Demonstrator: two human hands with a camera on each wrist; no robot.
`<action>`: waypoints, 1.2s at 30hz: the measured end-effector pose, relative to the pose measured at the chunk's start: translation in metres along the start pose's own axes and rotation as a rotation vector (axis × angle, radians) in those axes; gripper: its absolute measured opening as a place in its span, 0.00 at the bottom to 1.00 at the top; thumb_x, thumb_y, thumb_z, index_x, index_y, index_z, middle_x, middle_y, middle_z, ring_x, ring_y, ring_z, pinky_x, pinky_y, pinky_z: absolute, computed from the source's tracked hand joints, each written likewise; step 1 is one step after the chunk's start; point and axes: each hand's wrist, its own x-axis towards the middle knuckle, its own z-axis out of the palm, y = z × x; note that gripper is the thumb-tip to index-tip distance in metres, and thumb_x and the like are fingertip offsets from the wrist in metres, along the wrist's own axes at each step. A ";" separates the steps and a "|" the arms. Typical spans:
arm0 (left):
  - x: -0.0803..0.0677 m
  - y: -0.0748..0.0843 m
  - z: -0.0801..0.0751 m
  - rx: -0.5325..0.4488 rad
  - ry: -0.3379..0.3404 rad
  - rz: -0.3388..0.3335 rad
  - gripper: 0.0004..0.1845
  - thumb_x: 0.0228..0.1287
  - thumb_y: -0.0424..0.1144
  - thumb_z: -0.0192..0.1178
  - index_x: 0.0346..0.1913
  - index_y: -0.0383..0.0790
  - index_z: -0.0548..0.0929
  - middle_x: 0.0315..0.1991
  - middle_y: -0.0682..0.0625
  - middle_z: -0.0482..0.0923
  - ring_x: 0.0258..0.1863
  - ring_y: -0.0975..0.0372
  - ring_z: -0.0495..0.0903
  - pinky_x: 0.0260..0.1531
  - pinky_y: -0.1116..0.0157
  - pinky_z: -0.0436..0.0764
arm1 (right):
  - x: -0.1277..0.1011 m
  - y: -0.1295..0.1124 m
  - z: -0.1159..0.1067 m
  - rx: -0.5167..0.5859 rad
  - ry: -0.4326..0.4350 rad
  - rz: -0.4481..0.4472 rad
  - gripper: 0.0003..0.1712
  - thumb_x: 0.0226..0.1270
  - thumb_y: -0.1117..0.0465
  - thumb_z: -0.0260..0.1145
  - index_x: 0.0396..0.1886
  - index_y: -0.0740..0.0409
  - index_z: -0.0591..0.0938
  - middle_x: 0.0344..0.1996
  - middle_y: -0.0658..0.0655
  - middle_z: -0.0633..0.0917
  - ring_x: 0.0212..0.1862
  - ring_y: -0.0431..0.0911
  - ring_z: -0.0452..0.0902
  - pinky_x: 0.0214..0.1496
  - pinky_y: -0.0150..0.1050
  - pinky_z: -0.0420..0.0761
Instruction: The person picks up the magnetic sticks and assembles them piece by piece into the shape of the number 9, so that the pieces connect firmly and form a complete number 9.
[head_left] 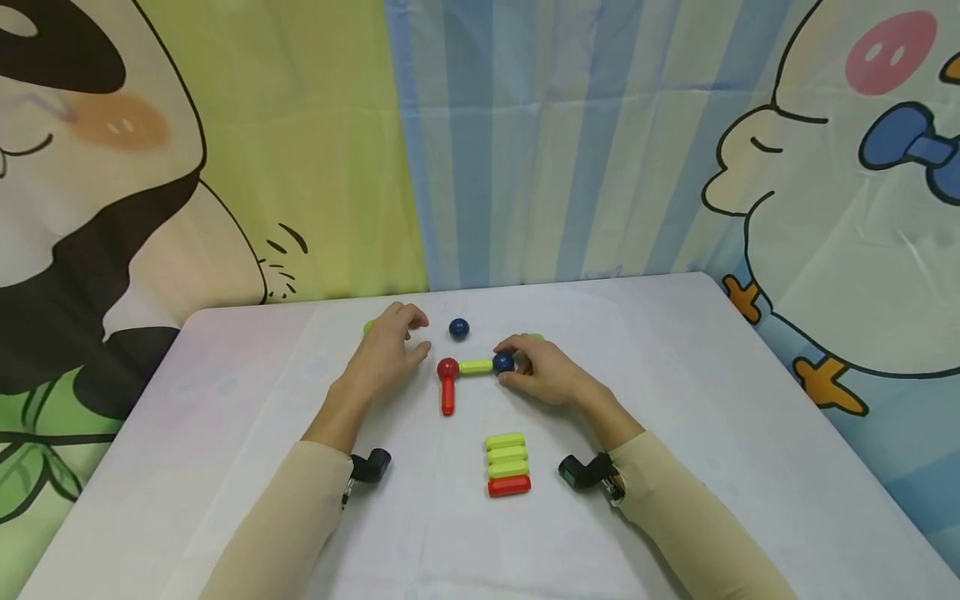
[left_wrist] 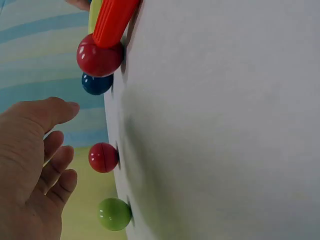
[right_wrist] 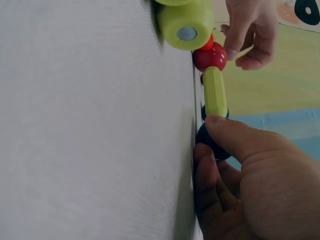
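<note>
The right hand (head_left: 543, 372) pinched a dark blue ball (head_left: 503, 362) between thumb and fingers (right_wrist: 235, 137) at the end of a yellow-green rod (head_left: 476, 366), which joined a red ball (head_left: 447, 368) with a red rod (head_left: 447, 395) running toward the person on the white worktop (head_left: 750, 433). The left hand (head_left: 390, 350) hovered just left of that red ball, fingers loosely curled and grasping nothing, near a loose blue ball (head_left: 459, 328). 3 yellow-green rods (head_left: 506, 454) and 1 red rod (head_left: 509, 486) lay side by side nearer the person.
</note>
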 end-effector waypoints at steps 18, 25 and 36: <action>0.035 -0.011 -0.002 0.268 0.009 0.001 0.21 0.63 0.38 0.67 0.59 0.43 0.80 0.59 0.41 0.76 0.64 0.43 0.67 0.59 0.43 0.69 | 0.004 -0.004 -0.006 -0.078 -0.034 -0.007 0.25 0.72 0.56 0.69 0.66 0.54 0.78 0.52 0.52 0.81 0.43 0.43 0.74 0.48 0.39 0.78; 0.036 -0.016 0.005 0.284 -0.053 -0.072 0.23 0.65 0.41 0.66 0.62 0.43 0.78 0.60 0.41 0.74 0.67 0.42 0.63 0.61 0.42 0.65 | 0.005 -0.005 -0.004 -0.112 -0.075 -0.001 0.26 0.72 0.55 0.69 0.67 0.55 0.77 0.54 0.53 0.81 0.44 0.44 0.75 0.49 0.38 0.78; 0.038 -0.017 0.006 0.292 -0.103 -0.126 0.23 0.69 0.39 0.63 0.65 0.44 0.76 0.62 0.39 0.75 0.66 0.42 0.61 0.61 0.39 0.61 | 0.008 -0.010 -0.009 -0.128 -0.094 -0.002 0.29 0.70 0.56 0.71 0.69 0.54 0.76 0.57 0.54 0.80 0.41 0.42 0.76 0.49 0.38 0.80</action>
